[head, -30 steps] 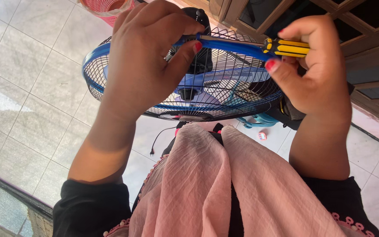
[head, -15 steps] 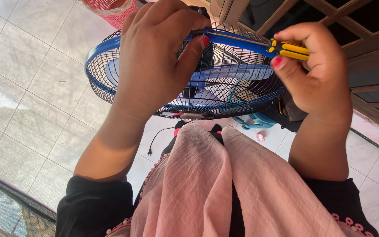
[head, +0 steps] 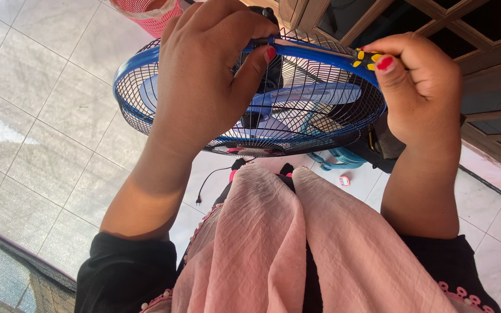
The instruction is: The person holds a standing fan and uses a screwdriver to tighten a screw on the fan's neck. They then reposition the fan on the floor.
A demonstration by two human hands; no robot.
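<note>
Pale floor tiles (head: 47, 110) fill the left of the view, with a dark wooden door frame with glass panes (head: 482, 75) at the upper right and a pink mesh basket (head: 149, 14) at the top edge. Over the tiles, in front of the person's pink shawl (head: 297, 243), sits the blue fan (head: 320, 110), its wire cage still closed around the blue blades and the blue rim band unbroken as far as the view shows. A black cord (head: 213, 182) trails on the floor below it, near a small light-blue object (head: 334, 159).

The left hand (head: 204, 81) grips the top of the rim, fingers curled over the band and thumb pressed against it from the near side. The right hand (head: 418, 87) pinches the yellow-and-black handle of a screwdriver (head: 369, 59) between thumb and bent fingers; its shaft runs along the rim toward a small fastener beside the left thumb. Judging by this, the work on the cage clasp is at an early stage: the guard is not yet off, and whether the fastener is loosened cannot be told.
</note>
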